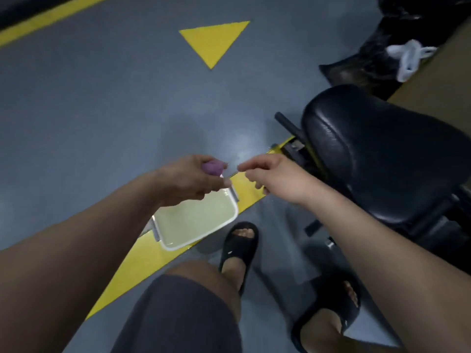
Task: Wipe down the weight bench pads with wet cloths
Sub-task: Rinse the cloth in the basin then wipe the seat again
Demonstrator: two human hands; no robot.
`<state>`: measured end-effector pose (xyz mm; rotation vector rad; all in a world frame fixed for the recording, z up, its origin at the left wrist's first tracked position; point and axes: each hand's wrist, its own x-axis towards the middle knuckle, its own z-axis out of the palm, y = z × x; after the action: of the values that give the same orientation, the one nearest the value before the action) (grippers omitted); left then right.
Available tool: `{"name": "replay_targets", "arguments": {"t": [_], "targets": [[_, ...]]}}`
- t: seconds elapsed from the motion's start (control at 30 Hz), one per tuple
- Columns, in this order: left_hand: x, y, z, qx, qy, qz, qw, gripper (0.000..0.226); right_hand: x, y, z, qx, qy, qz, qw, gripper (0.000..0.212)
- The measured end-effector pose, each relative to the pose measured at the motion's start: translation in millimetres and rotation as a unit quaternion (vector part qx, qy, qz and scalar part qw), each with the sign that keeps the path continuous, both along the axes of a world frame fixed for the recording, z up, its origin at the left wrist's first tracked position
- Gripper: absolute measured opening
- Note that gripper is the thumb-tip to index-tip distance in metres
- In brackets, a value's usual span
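Observation:
A black padded weight bench seat [377, 154] stands at the right, glossy and slightly creased. My left hand [188, 179] is closed around a balled-up purple cloth [214, 167], held above a white rectangular tub [196, 220] of pale water on the floor. My right hand [272, 177] hovers just right of the cloth with its fingers curled and thumb and forefinger pinched; nothing shows in it. The two hands are a few centimetres apart, to the left of the bench pad.
Grey floor with a yellow stripe [142, 261] under the tub and a yellow triangle [214, 39] ahead. My feet in black slides [239, 248] stand beside the tub. The bench's black frame [290, 126] juts out at floor level. A black bag with white ties [407, 57] lies behind the bench.

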<state>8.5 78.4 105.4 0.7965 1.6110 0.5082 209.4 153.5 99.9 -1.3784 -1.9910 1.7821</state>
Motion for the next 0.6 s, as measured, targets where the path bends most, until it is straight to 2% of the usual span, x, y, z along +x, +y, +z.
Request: {"name": "replay_targets", "arguments": {"t": [0.1,0.17,0.27,0.37,0.6], "targets": [[-40.9,-27.5,-43.9,-0.034,0.159,-0.011,0.987,0.015,-35.6,-11.8,-31.8,-0.013,-0.075,0.045,0.996,0.020],[-54.4,-37.9,-70.6,-0.050,0.271,-0.059,0.960,0.029,-57.1,-20.6,-52.5,-0.026,-0.094,0.063,0.993,0.020],[-67.9,-42.1,-96.8,-0.073,0.354,-0.082,0.929,0.047,-81.0,-27.9,-77.3,-0.020,-0.114,0.072,0.991,0.020],[-77.6,-41.4,-116.1,-0.077,0.385,-0.085,0.916,0.053,-91.3,-29.3,-97.7,-0.004,-0.137,0.091,0.986,0.022],[-79.0,-34.3,-139.6,-0.049,0.363,-0.105,0.925,0.046,-99.3,-27.5,-122.3,0.018,-0.167,0.095,0.981,0.024]]}}
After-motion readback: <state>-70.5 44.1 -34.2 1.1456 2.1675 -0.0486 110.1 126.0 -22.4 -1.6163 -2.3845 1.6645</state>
